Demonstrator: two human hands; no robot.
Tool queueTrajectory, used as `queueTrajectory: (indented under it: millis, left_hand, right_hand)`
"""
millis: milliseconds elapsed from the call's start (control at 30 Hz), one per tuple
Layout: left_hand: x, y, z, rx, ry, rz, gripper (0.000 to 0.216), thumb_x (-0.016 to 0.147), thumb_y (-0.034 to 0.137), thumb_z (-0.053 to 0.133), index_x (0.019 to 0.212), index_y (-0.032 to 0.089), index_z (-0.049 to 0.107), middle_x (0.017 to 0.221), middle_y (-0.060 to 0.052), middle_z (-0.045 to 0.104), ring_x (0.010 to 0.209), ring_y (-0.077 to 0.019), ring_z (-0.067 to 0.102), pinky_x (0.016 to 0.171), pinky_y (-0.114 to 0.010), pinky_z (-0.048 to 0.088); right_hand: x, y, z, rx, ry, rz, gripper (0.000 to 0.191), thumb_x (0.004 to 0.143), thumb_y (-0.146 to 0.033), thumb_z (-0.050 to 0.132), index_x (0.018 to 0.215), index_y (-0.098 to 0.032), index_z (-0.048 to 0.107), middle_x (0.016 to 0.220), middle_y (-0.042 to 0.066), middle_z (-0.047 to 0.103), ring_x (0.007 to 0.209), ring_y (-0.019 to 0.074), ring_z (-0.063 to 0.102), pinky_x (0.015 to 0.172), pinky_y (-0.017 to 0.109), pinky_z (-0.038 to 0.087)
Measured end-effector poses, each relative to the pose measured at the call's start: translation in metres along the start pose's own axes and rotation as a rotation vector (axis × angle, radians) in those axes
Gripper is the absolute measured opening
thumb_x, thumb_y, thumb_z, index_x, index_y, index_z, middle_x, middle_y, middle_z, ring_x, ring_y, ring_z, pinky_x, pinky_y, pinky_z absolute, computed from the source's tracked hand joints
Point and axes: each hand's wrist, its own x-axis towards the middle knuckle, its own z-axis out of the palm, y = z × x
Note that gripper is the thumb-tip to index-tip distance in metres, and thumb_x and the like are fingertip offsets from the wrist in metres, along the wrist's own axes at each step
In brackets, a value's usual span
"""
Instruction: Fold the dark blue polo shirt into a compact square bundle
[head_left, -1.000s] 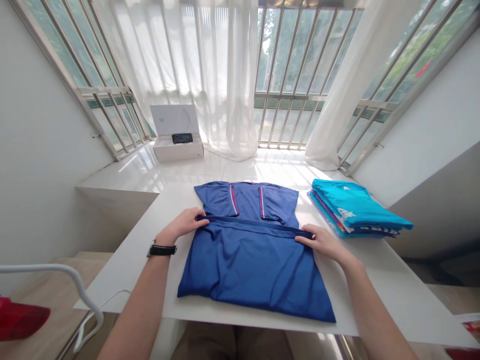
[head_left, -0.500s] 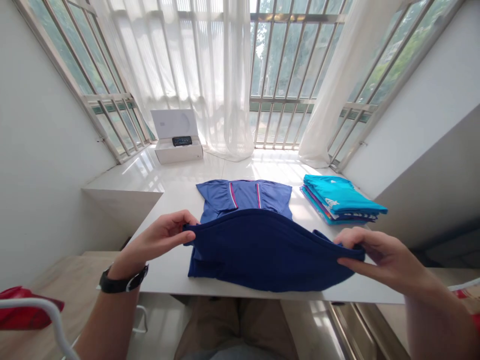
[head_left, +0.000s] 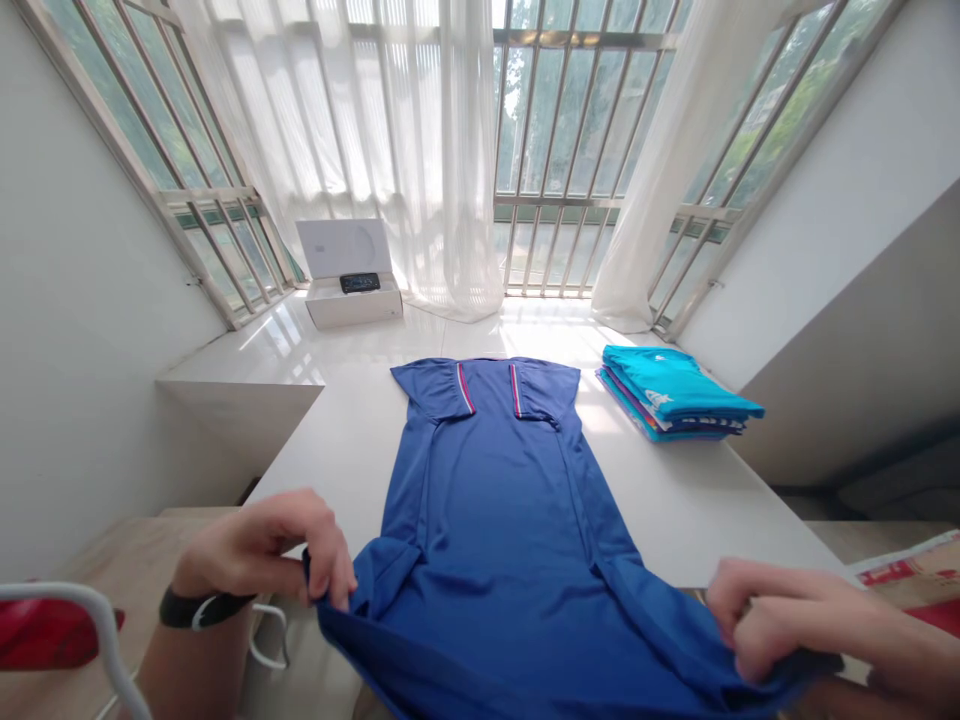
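A blue shirt (head_left: 495, 500) lies face down or back up, I cannot tell which, along the white table (head_left: 341, 420), its sleeves folded inward with red and white striped cuffs. My left hand (head_left: 289, 545), with a black watch strap at the wrist, pinches the shirt's hem at its left corner. At the right corner, my right hand (head_left: 780, 620) grips the same hem, fingers closed. Between both hands the lower part of the shirt is lifted and hangs past the table's near edge, sagging in the middle.
A stack of folded clothes (head_left: 675, 390), turquoise on top, sits on the table's right side. An open white box (head_left: 352, 300) holding a dark phone-like device (head_left: 359, 283) stands on the window ledge. White curtains (head_left: 457, 150) hang before barred windows. A white curved rail (head_left: 82, 600) is at lower left.
Both hands have come down toward me and apart, drawing the hem past the table's near edge. The shirt's body, folded over before, now lies stretched out along the table.
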Motion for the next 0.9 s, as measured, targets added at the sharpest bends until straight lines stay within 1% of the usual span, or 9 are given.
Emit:
queueTrajectory:
  millis: [67,133,267,333,500,600,700,800,900]
  left_hand:
    - [0.022,-0.010,-0.017,0.078,0.236,-0.061,0.022,0.085,0.042,0.069,0.082,0.020,0.070,0.082,-0.011,0.076,0.080,-0.0267,0.072,0.075,-0.038,0.057]
    - [0.054,-0.027,-0.040,0.201,0.429,-0.101,0.033,0.081,0.049,0.071,0.091,0.018,0.068,0.089,-0.010,0.073,0.085,-0.0241,0.068,0.076,-0.034,0.054]
    - [0.118,-0.083,-0.087,0.284,0.561,-0.254,0.050,0.077,0.056,0.067,0.109,0.017,0.063,0.089,-0.006,0.068,0.081,-0.0200,0.062,0.069,-0.029,0.049]
    - [0.135,-0.112,-0.104,0.333,0.598,-0.351,0.052,0.069,0.056,0.071,0.102,0.015,0.066,0.085,-0.006,0.067,0.078,-0.0198,0.061,0.065,-0.028,0.047]
    - [0.138,-0.147,-0.128,0.361,0.569,-0.460,0.056,0.068,0.060,0.069,0.103,0.016,0.069,0.080,-0.004,0.066,0.074,-0.0200,0.059,0.058,-0.026,0.044]
    - [0.145,-0.145,-0.138,0.453,0.495,-0.588,0.054,0.067,0.062,0.067,0.097,0.017,0.071,0.079,-0.004,0.066,0.070,-0.0192,0.058,0.056,-0.026,0.043]
    - [0.168,-0.139,-0.149,0.542,0.439,-0.689,0.043,0.063,0.059,0.070,0.074,0.018,0.069,0.065,-0.001,0.061,0.061,-0.0184,0.055,0.053,-0.026,0.040]
    - [0.192,-0.134,-0.154,0.610,0.406,-0.705,0.041,0.060,0.056,0.073,0.053,0.019,0.058,0.053,-0.001,0.054,0.057,-0.0192,0.053,0.055,-0.028,0.038]
    - [0.191,-0.129,-0.150,0.645,0.397,-0.649,0.048,0.066,0.064,0.068,0.052,0.020,0.056,0.057,-0.003,0.056,0.062,-0.0204,0.053,0.058,-0.029,0.038]
  right_hand:
    - [0.042,0.007,-0.020,0.026,-0.095,0.042,0.026,0.086,-0.054,0.060,0.089,-0.033,0.075,0.096,0.010,0.071,0.087,0.0292,0.066,0.078,0.040,0.055]
    - [0.095,0.028,-0.034,0.013,-0.037,0.089,0.036,0.085,-0.058,0.061,0.098,-0.027,0.074,0.100,0.010,0.073,0.097,0.0307,0.064,0.089,0.042,0.052]
    - [0.195,0.093,-0.029,-0.024,0.071,0.137,0.050,0.070,-0.065,0.070,0.093,-0.020,0.073,0.099,0.008,0.074,0.098,0.0294,0.064,0.090,0.038,0.050]
    - [0.224,0.122,-0.015,-0.048,0.086,0.220,0.053,0.061,-0.066,0.073,0.084,-0.019,0.073,0.090,0.007,0.074,0.090,0.0289,0.066,0.084,0.037,0.052]
    - [0.235,0.167,0.007,0.004,0.141,0.235,0.055,0.069,-0.067,0.067,0.090,-0.017,0.075,0.094,0.007,0.075,0.093,0.0292,0.067,0.081,0.034,0.051]
    - [0.232,0.178,0.009,0.036,0.154,0.238,0.053,0.073,-0.067,0.066,0.091,-0.017,0.075,0.092,0.007,0.075,0.091,0.0283,0.067,0.078,0.033,0.050]
    - [0.235,0.180,0.013,-0.038,0.181,0.256,0.049,0.076,-0.065,0.064,0.087,-0.019,0.074,0.091,0.006,0.075,0.088,0.0275,0.067,0.077,0.033,0.049]
    - [0.238,0.178,0.019,-0.132,0.233,0.272,0.046,0.079,-0.065,0.060,0.084,-0.021,0.072,0.091,0.007,0.075,0.087,0.0274,0.068,0.078,0.034,0.048]
    - [0.238,0.176,0.025,-0.193,0.282,0.265,0.046,0.080,-0.066,0.057,0.083,-0.022,0.071,0.091,0.007,0.076,0.087,0.0278,0.068,0.078,0.035,0.049]
